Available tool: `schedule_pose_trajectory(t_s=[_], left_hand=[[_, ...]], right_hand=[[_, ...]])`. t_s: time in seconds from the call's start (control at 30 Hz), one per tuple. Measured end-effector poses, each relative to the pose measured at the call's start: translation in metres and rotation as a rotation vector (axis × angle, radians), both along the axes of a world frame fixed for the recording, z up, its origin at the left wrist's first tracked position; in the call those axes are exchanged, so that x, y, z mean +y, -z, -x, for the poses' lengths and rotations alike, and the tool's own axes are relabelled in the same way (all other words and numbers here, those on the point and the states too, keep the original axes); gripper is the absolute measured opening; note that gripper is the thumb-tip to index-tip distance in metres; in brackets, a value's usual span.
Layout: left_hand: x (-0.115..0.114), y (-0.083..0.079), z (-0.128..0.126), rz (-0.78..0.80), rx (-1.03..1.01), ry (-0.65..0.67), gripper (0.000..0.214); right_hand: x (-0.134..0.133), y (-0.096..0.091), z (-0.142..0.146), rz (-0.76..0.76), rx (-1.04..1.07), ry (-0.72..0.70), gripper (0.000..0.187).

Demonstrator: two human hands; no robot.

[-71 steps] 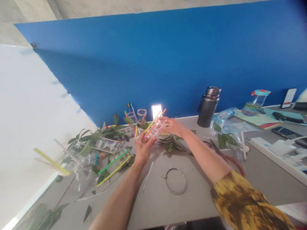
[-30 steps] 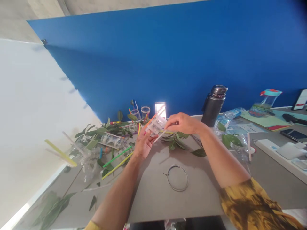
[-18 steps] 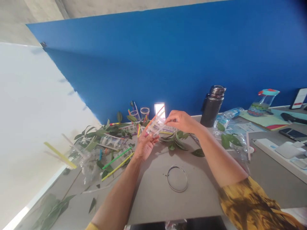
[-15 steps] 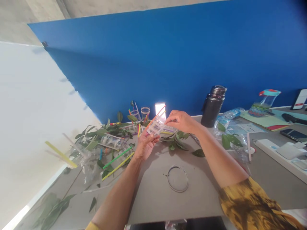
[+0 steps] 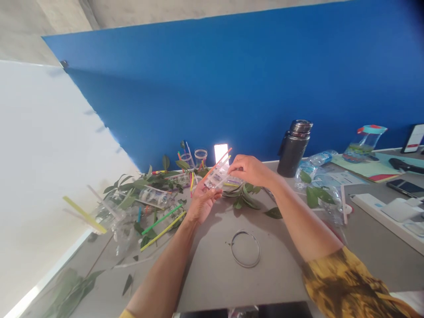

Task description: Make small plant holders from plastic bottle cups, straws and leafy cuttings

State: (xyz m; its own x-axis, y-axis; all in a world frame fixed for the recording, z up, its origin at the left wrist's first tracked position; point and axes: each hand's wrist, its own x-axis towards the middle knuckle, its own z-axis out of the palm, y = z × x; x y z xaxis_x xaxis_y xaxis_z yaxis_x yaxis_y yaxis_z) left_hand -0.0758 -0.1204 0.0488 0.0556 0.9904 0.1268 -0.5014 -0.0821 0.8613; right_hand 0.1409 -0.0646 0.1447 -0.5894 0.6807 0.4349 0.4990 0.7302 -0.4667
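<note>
Held up over the middle of the table is a clear plastic piece (image 5: 215, 178) with an orange straw (image 5: 217, 164) along its upper edge. My left hand (image 5: 202, 204) has its fingers closed around the lower end of this piece. My right hand (image 5: 249, 169) pinches at its right side, by a pale strip; exactly what lies between the fingertips is hidden. Below both hands, a thin wire ring (image 5: 232, 251) lies flat on the table. A leafy sprig (image 5: 247, 198) rests just under my right hand.
A lit phone (image 5: 221, 152) stands against the blue panel. Leaves, plastic bottle pieces and straws, including a green straw (image 5: 162, 218), heap up at left. On the right are a black flask (image 5: 294, 150), a crumpled plastic bottle (image 5: 319, 157), a jug (image 5: 366, 140) and a power strip (image 5: 380, 216).
The plastic piece has shifted slightly right and down in my left hand's grip. My right hand is a touch lower, still pinching at its side.
</note>
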Motion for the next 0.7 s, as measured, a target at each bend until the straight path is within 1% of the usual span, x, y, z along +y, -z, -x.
schedule_pose_trajectory(t_s=[0.27, 0.43, 0.7], left_hand=[[0.0026, 0.003, 0.0001, -0.013, 0.048, -0.04, 0.075], [0.0004, 0.0006, -0.0006, -0.025, 0.05, -0.026, 0.076], [0.0004, 0.0007, -0.001, -0.037, 0.086, -0.061, 0.075]], right_hand=[[-0.0004, 0.0032, 0.0053, -0.006, -0.012, 0.011, 0.017], [-0.0007, 0.0035, 0.0082, -0.012, -0.017, 0.026, 0.016], [0.0012, 0.0079, 0.0083, 0.011, 0.026, 0.069, 0.011]])
